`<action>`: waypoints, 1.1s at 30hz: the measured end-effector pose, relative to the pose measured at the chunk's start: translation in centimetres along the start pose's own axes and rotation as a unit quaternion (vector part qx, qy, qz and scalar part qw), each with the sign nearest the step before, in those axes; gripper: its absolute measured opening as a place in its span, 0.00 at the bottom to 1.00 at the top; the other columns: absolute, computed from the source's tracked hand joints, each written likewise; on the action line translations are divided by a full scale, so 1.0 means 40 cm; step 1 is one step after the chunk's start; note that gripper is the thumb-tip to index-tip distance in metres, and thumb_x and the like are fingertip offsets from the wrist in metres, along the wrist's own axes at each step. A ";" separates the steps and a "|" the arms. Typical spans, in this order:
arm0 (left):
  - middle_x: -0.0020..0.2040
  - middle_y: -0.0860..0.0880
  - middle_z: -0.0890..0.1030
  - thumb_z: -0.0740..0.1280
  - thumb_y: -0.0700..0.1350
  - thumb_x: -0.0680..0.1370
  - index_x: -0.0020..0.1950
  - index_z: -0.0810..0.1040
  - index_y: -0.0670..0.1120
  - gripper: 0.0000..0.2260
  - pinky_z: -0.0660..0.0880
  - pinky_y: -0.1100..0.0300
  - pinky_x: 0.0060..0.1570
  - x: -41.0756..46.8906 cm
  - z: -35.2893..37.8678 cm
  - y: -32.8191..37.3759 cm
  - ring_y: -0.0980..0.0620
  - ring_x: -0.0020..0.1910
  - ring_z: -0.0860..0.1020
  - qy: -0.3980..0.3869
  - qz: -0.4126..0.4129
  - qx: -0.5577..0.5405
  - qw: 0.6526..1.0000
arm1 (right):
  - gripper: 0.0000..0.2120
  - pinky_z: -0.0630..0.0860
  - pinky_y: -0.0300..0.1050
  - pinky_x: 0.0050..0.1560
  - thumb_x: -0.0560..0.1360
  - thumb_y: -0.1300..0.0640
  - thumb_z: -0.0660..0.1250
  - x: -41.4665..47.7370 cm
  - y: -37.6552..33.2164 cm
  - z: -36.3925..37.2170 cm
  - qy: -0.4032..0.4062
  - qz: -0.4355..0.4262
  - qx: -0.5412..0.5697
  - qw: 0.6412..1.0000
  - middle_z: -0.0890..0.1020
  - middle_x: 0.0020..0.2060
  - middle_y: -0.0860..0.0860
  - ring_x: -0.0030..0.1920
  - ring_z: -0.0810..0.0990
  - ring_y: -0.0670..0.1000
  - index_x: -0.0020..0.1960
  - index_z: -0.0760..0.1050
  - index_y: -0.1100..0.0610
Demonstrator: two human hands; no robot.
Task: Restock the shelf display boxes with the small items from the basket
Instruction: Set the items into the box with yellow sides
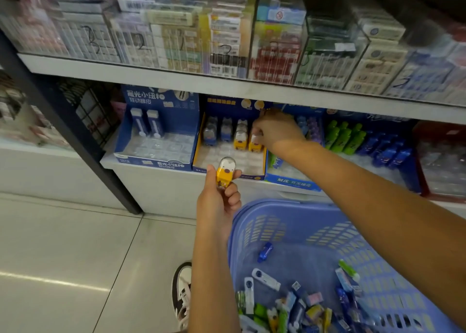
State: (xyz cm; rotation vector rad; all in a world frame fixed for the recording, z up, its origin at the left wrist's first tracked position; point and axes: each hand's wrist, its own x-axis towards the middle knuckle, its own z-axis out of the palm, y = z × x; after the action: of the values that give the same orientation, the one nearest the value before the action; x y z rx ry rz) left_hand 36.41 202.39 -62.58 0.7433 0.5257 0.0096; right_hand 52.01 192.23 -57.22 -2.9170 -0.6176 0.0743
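Fingers (232,194) and thumb of the left hand (219,204) curl round a yellow eraser (225,172) with a clear domed cap. They hold it upright just in front of the lower shelf's edge, below the middle display box (242,160). The right hand (276,131) is stretched into that box's back row, its fingertips (257,134) pinching the pale top of a second eraser (255,144), which stands in the rightmost slot. Beside it in the same row stand another yellow piece (240,137) and two blue ones (218,132).

Under the right forearm sits a lilac plastic basket (264,204), its floor holding a loose heap of small stationery (290,305) in white, green, yellow and blue. A single blue piece (264,250) lies apart from the heap.

Left of the middle box, a blue display box (156,165) carries two white-and-blue erasers (147,123) at the back. To the right, a third box (292,181) holds green (345,138) and blue (388,150) pieces. On the shelf above are clear cases (227,42) marked with handwritten numbers. A black-and-white shoe (181,289) rests on the pale tiled floor (63,257).
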 end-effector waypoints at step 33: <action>0.59 0.46 0.77 0.64 0.41 0.79 0.60 0.78 0.42 0.11 0.70 0.58 0.60 0.039 0.036 -0.064 0.49 0.61 0.73 0.043 0.290 0.570 0.768 | 0.11 0.66 0.48 0.57 0.74 0.54 0.69 -0.080 0.017 0.023 0.079 -0.052 0.030 0.995 0.79 0.52 0.55 0.58 0.73 0.56 0.53 0.77 0.57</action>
State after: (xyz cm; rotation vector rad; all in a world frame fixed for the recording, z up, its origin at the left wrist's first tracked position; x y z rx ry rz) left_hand 37.99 199.87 -64.08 2.1068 0.3230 0.3286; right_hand 49.27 190.43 -58.21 -2.7928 -0.7265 -0.1466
